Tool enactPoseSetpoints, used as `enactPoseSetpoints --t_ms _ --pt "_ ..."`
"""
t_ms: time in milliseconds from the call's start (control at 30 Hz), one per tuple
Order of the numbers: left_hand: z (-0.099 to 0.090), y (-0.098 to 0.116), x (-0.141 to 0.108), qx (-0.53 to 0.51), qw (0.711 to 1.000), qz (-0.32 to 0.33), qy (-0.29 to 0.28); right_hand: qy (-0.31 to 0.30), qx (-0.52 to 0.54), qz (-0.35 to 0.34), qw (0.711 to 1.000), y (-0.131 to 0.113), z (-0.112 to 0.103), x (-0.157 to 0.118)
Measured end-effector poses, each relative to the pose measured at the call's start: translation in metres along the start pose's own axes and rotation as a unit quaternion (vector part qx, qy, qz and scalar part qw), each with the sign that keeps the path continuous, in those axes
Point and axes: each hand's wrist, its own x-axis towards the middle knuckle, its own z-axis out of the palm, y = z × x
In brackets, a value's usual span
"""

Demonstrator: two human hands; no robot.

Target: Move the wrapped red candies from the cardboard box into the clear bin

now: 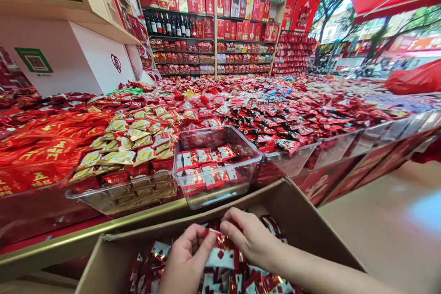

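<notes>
My left hand (189, 259) and my right hand (248, 236) are over an open cardboard box (303, 220) full of small red and white packets (160, 250). Between them is a red and white packet (222, 257); the left thumb and fingers pinch its top left corner. The right thumb and forefinger are closed at its top right. Just beyond the box, a clear plastic bin (255, 158) holds several similar packets (203, 158) laid in rows.
Bins of gold-and-white packets (138, 134) and orange-red bags (41, 151) lie to the left. Dark red packets (275, 124) fill bins to the right. A brass-coloured rail (103, 227) runs behind the box. Stocked shelves (216, 18) stand at the back.
</notes>
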Motion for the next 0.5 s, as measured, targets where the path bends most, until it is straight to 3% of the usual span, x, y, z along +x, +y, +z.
enactPoseSetpoints --t_ms 100,300,433,500 --pt "0.001 0.009 -0.005 -0.049 0.999 -0.019 -0.001 -0.018 0.073 0.016 0.997 0.009 0.014 0.001" --pt "0.002 0.007 -0.011 -0.116 0.992 -0.046 0.006 0.053 0.071 0.021 0.996 -0.001 0.014 0.004" --pt "0.009 0.012 -0.013 -0.2 0.977 -0.069 0.009 0.068 0.113 0.044 0.99 0.002 0.015 0.002" --pt "0.01 0.014 -0.014 -0.195 0.979 -0.067 0.009 0.069 0.126 0.044 0.989 0.006 0.015 0.0"
